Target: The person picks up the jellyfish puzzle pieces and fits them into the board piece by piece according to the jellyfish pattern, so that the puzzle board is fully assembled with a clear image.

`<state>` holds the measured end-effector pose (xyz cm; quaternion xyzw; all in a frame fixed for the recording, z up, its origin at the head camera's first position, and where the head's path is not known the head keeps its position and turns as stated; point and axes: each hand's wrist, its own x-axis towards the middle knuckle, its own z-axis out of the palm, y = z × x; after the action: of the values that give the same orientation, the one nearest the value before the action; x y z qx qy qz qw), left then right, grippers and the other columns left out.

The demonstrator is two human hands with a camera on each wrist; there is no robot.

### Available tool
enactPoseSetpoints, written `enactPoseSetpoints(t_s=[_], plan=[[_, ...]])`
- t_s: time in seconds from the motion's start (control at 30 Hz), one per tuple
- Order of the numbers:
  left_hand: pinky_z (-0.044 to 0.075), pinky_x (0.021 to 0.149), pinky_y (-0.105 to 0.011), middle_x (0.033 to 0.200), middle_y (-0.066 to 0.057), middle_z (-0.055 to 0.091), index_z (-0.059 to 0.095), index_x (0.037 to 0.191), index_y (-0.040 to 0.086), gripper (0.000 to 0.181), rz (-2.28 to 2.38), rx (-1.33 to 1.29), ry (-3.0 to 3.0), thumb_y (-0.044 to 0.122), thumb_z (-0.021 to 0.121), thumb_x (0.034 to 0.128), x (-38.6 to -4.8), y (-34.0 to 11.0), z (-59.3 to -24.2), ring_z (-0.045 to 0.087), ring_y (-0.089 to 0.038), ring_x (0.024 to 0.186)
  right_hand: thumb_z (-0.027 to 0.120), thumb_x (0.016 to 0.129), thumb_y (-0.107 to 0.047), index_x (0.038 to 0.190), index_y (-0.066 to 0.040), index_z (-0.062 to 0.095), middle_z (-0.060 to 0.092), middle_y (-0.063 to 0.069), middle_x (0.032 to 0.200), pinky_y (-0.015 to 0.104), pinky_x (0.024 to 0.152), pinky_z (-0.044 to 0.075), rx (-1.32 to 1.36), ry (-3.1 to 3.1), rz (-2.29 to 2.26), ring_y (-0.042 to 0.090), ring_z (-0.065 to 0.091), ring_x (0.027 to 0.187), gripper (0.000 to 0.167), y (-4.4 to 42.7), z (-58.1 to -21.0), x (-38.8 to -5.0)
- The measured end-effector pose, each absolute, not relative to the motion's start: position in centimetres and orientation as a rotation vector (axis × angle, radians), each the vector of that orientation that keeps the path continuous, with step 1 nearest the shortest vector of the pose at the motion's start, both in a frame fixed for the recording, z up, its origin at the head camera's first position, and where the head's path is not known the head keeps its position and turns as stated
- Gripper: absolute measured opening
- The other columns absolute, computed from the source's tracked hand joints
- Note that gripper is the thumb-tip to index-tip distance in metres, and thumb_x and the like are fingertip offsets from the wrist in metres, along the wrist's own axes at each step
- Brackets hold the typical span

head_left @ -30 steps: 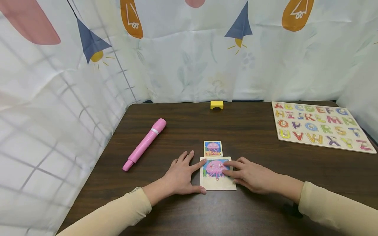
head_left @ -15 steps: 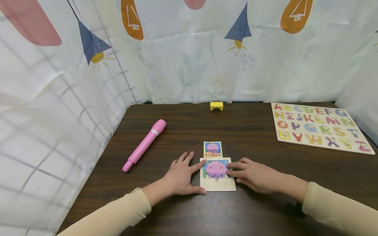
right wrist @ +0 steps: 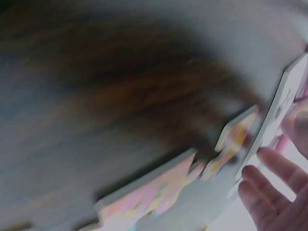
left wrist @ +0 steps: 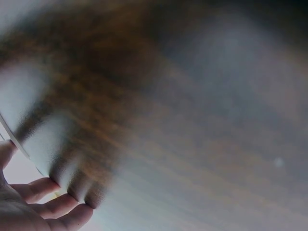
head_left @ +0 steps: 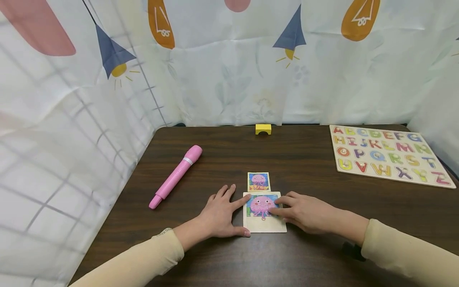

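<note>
A jigsaw puzzle board (head_left: 265,226) lies on the brown table, its upper half filled with a pink jellyfish picture and its lower half bare. My left hand (head_left: 219,215) is spread at the board's left side, with index finger and thumb touching its edge. From the right, the fingertips of my right hand (head_left: 308,213) rest on the jellyfish picture. Just above the board lies a small jellyfish card (head_left: 259,181). In the right wrist view, loose jigsaw pieces (right wrist: 149,197) lie on the table beside the board; my right hand hides them from the head view.
A pink toy microphone (head_left: 175,177) lies at the left. Near the far edge stands a yellow arch block (head_left: 263,128). An alphabet puzzle board (head_left: 391,155) occupies the far right, and a patterned curtain (head_left: 229,79) hangs behind the table.
My right hand drew back slightly to the right, then came left again so its fingertips lie over the jellyfish. My left hand and the board have stayed in place.
</note>
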<state>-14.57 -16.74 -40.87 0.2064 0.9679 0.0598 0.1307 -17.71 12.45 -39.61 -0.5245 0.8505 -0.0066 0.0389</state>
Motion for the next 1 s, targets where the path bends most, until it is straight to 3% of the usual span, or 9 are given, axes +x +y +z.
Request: enactPoseSetpoints(t_s=[0.37,0.77,1.0], plan=[[0.038,0.112,-0.063,0.167,-0.019,0.028,0.036,0.159,0.037,0.098,0.178,0.590,2.808,0.079,0.069,0.0770,-14.5,-16.7,-40.9,0.027,-0.043,0.153,0.070,0.097,-0.023,0.143,-0.033,0.060,0.058,0.005,0.132,0.030,0.088,0.057,-1.608,2.610,0.065,0.019,0.056,0.108,0.048,11.8,-39.8,-17.6],[0.038,0.112,-0.062,0.167,-0.019,0.029,0.037,0.159,0.036,0.098,0.191,0.602,2.820,0.078,0.070,0.0770,-14.5,-16.8,-41.0,0.027,-0.044,0.153,0.064,0.100,-0.010,0.137,-0.015,0.064,0.070,0.000,0.128,0.038,0.094,0.057,-1.419,2.636,-0.420,0.019,0.064,0.115,0.037,13.7,-39.6,-18.3],[0.037,0.112,-0.063,0.167,-0.020,0.028,0.037,0.159,0.036,0.098,0.204,0.599,2.818,0.077,0.070,0.0767,-14.5,-16.8,-40.9,0.027,-0.044,0.153,0.064,0.102,-0.018,0.135,-0.012,0.065,0.070,0.001,0.128,0.040,0.091,0.056,-1.254,2.712,-0.626,0.021,0.066,0.114,0.034,17.4,-39.7,-18.5]])
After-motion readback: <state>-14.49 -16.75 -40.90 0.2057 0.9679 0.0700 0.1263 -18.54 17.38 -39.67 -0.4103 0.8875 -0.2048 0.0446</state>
